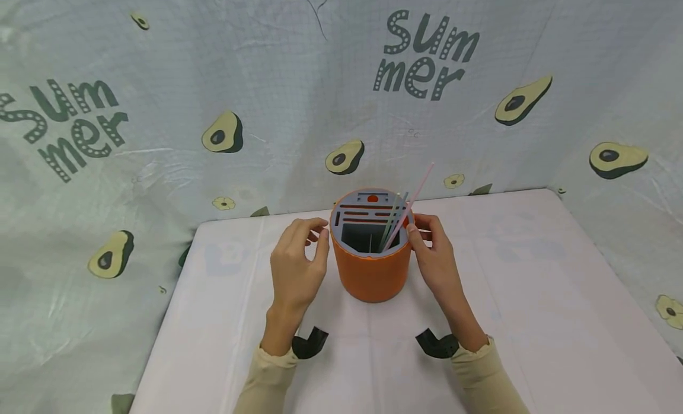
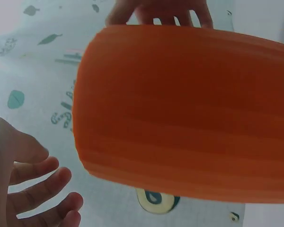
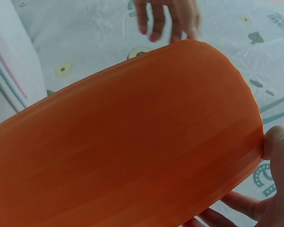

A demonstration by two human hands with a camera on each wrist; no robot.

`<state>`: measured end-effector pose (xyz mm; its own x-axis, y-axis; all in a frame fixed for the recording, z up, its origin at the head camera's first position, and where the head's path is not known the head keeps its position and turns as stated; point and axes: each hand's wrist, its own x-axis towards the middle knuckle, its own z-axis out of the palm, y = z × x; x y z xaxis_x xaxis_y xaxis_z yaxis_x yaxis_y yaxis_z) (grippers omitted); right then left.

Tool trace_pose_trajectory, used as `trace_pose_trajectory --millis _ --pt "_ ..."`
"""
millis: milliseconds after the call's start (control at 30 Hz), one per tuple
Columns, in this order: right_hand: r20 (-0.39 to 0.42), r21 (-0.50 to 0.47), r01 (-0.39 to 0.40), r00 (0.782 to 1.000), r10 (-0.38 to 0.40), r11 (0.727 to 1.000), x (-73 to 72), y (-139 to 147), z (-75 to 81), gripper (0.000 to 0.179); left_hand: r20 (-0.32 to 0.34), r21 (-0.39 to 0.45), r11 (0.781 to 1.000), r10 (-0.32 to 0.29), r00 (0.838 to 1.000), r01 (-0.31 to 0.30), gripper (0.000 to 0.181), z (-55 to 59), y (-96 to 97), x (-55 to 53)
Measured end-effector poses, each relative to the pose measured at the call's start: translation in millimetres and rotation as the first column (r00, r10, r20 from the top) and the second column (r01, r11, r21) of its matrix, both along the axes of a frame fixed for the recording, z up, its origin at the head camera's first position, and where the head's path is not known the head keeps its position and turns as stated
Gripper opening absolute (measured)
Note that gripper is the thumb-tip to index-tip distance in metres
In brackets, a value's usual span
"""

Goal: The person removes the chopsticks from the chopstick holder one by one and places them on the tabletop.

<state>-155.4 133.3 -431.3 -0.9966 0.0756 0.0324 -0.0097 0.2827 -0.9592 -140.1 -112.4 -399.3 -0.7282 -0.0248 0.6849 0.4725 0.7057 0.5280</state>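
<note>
A: Where is the orange organizer [image 1: 373, 277] placed, and how is it held?

B: It is set upright on the pale surface [image 1: 533, 283], between the hands. Its right rim is gripped by the right hand [image 1: 434, 254], with the thumb pressed at the edge and the fingers placed outside the wall. Nothing is grasped by the left hand [image 1: 296, 263]; its loosely bent fingers are held just beside the left rim.

A: How is the steadying best done?

B: An even hold from both sides seems called for. If force is applied from the right alone, the organizer could be slid or turned. The left fingers are best laid against the wall, opposite the right ones, before pressure is added.

A: What should be watched?

B: The pink stick [image 1: 421, 185], blue stick [image 1: 405, 198] and green stick [image 1: 391, 217], which are leaned rightward in the large compartment of the grey slotted insert [image 1: 349, 201]. The pink one could be knocked if the right thumb is lifted carelessly.
</note>
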Motion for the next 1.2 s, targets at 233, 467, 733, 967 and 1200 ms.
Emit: trace_pose_trajectory --millis 233,467,733,967,1200 --pt "0.022 0.0 -0.003 1.0 0.003 1.0 1.3 -0.7 4.0 0.047 -0.007 -0.002 0.989 -0.151 0.989 0.151 0.014 13.4 17.4 -4.6" --pt "0.024 -0.01 -0.008 1.0 0.009 1.0 1.8 -0.2 4.8 0.048 0.005 -0.056 0.976 -0.212 0.977 0.212 0.02 17.6 35.5 -12.4" --pt "-0.017 -0.001 -0.001 1.0 0.001 1.0 1.1 -1.2 1.0 0.046 0.066 -0.147 0.956 -0.247 0.967 0.254 0.025 19.2 54.0 -20.1" --pt "-0.031 -0.01 -0.001 1.0 0.0 1.0 1.2 -1.5 -1.2 0.044 0.104 -0.21 0.951 -0.208 0.973 0.226 0.027 15.9 65.0 -25.0" --pt "-0.024 -0.01 -0.004 1.0 0.004 1.0 -0.9 0.2 0.5 0.045 0.126 -0.218 0.956 -0.171 0.977 0.195 0.019 17.5 71.2 -27.0"
